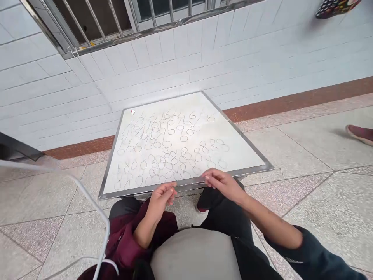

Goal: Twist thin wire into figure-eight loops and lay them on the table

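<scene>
A white board (pixel 233 146) with a grey metal frame lies like a tabletop before me, covered in handwritten loops and numerals, many like 6 and 8. My left hand (pixel 163 197) hovers by its near edge, index finger stretched and the others loosely bent. To the right, my right hand (pixel 223 183) is held over the same edge with its fingers partly curled. No object shows in either hand, and the two are apart. Near the far left corner of the board sits a small white-and-red item (pixel 133 112), too small to name.
Behind the board rises a white tiled wall (pixel 163 74) with a barred window (pixel 116 19). A pale curved tube (pixel 101 214) crosses the lower left. At the right edge is another person's shoe (pixel 359 133). A patterned cloth item (pixel 335 8) shows at top right.
</scene>
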A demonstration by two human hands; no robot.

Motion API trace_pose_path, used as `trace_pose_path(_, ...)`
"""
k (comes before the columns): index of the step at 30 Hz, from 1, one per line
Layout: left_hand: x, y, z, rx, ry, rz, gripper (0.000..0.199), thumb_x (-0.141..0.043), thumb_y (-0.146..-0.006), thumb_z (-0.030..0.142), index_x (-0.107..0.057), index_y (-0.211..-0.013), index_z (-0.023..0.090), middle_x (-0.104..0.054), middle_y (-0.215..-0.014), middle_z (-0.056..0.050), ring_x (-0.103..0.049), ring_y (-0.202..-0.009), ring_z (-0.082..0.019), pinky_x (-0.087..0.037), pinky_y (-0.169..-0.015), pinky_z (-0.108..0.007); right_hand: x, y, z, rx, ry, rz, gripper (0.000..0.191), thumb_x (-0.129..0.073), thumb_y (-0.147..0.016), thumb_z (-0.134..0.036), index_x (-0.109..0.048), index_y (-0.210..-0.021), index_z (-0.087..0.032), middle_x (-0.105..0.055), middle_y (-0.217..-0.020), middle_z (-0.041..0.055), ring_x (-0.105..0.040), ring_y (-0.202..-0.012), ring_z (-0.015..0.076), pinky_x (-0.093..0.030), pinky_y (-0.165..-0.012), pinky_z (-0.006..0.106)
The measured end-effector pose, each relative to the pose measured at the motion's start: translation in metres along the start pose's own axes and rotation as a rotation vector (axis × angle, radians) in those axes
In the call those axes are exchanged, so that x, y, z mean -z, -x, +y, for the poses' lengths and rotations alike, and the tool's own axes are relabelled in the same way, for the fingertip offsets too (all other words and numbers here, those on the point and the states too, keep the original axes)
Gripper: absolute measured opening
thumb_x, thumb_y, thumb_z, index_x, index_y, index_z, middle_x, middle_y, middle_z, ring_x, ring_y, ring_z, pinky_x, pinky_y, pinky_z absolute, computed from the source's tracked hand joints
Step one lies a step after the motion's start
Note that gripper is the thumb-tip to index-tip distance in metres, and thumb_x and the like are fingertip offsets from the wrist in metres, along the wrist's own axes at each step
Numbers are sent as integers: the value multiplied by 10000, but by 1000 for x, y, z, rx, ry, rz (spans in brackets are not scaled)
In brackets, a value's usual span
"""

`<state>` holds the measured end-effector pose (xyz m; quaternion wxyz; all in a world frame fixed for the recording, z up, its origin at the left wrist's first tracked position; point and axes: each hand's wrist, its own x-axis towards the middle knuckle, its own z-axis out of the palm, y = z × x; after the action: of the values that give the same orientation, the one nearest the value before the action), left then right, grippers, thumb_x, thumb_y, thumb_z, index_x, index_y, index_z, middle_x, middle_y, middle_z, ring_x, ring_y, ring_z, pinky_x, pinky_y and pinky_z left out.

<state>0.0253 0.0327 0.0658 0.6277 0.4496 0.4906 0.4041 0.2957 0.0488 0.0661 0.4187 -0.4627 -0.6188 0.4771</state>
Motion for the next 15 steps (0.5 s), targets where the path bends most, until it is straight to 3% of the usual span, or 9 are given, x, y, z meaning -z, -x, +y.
trace_pose_path(2, -1, -2, 4, -42, -21, -26, 365, -651, -807, 437, -681, -1045, 161, -639, -752, -32, -508, -586, -96, -404, -473, -194, -40, 12, -5, 12, -7, -362, 279, -522, -907, -427, -670, -950, -194, -669, -799, 33, -611, -714, 145, -482, -658, 258)
trace_pose_path(5, -1, -5, 6, -90, -92, -89, 380, -613, -828, 461, -685, -1025, 144, -631, -711, -23, -496, -538, -84, -386, -452, -193, -93, 13, -8, 120, 81, -621, 284, -487, -935, -387, -695, -982, -199, -704, -909, 44, -637, -822, 160, -487, -751, 279)
trace_pose_path(9, 10, -8, 4, -93, -204, -165, 414, -563, -852, 492, -700, -999, 130, -613, -681, -15, -469, -511, -67, -365, -451, -186, -147, 2, -15, 218, 163, -773, 276, -470, -949, -321, -692, -1081, -223, -726, -991, 31, -646, -896, 171, -478, -832, 305)
trace_pose_path(15, 34, -12, 0, -84, -287, -271, 449, -553, -850, 512, -721, -974, 114, -609, -648, -16, -463, -490, -65, -364, -445, -192, -192, 11, -38, 239, 140, -737, 191, -521, -918, -253, -679, -1011, -199, -718, -970, 29, -634, -867, 166, -462, -806, 292)
